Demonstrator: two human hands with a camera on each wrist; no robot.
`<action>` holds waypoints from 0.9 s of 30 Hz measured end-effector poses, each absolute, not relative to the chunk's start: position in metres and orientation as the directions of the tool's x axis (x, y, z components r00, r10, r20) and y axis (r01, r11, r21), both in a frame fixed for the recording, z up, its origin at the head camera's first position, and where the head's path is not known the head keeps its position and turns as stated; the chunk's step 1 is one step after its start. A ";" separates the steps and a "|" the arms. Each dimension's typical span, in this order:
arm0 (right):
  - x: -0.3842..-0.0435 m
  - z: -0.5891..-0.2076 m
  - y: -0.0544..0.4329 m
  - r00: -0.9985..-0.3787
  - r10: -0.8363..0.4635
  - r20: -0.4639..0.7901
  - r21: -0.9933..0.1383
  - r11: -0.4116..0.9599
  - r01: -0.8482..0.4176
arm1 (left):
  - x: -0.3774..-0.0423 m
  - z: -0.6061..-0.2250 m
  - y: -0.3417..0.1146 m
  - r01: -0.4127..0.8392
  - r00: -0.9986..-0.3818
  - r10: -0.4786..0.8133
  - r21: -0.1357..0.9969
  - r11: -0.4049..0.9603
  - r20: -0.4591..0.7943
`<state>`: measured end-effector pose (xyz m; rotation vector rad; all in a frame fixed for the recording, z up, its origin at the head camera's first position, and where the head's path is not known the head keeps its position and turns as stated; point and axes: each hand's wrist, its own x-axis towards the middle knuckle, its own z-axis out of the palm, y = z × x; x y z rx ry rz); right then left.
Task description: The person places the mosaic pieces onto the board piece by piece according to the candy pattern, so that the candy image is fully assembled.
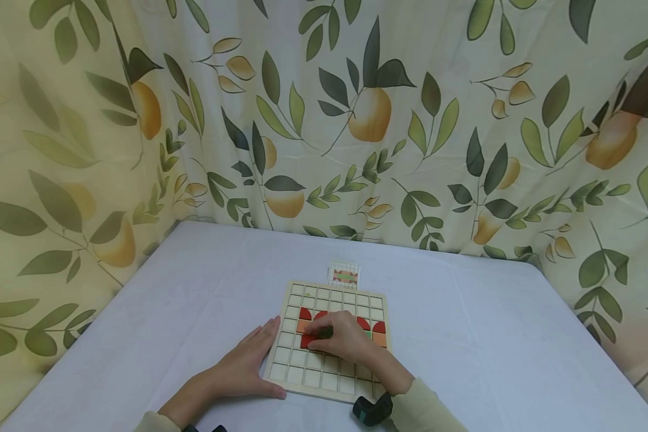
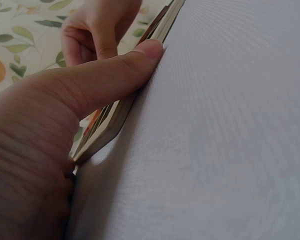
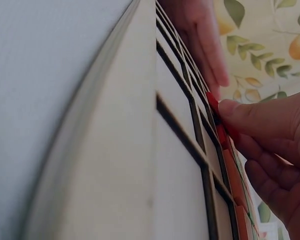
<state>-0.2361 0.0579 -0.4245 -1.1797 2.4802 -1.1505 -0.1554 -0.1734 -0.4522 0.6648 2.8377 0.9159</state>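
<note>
A wooden grid board (image 1: 297, 375) lies on the table with red, orange and green tiles set in its squares. My left hand (image 1: 248, 363) rests against its left side, fingers extended along the edge and thumb at the near left corner. In the left wrist view the thumb (image 2: 115, 72) lies along the board's rim (image 2: 107, 130). My right hand (image 1: 345, 339) reaches over the middle of the board and covers part of the pattern. Its thumb and fingers pinch a red tile (image 3: 232, 132), beside another red tile (image 3: 212, 102) at the thumb tip.
Just beyond the board's far edge lies a small pattern card (image 1: 344, 275) with a red, orange and green design on a grid. A white cloth covers the table (image 1: 453, 324). Behind and to the left hangs a curtain (image 1: 324, 150) printed with fruit and leaves.
</note>
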 end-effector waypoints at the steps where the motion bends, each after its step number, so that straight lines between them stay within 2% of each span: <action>1: -0.236 -0.424 0.058 -0.675 -0.718 0.169 -0.706 0.390 -0.591 | -0.155 -0.452 -0.173 0.378 -0.901 0.430 0.574 0.726 0.049; 27: -0.235 -0.423 0.045 -0.655 -0.739 0.157 -0.695 0.389 -0.605 | -0.156 -0.452 -0.174 0.369 -0.902 0.429 0.584 0.723 0.038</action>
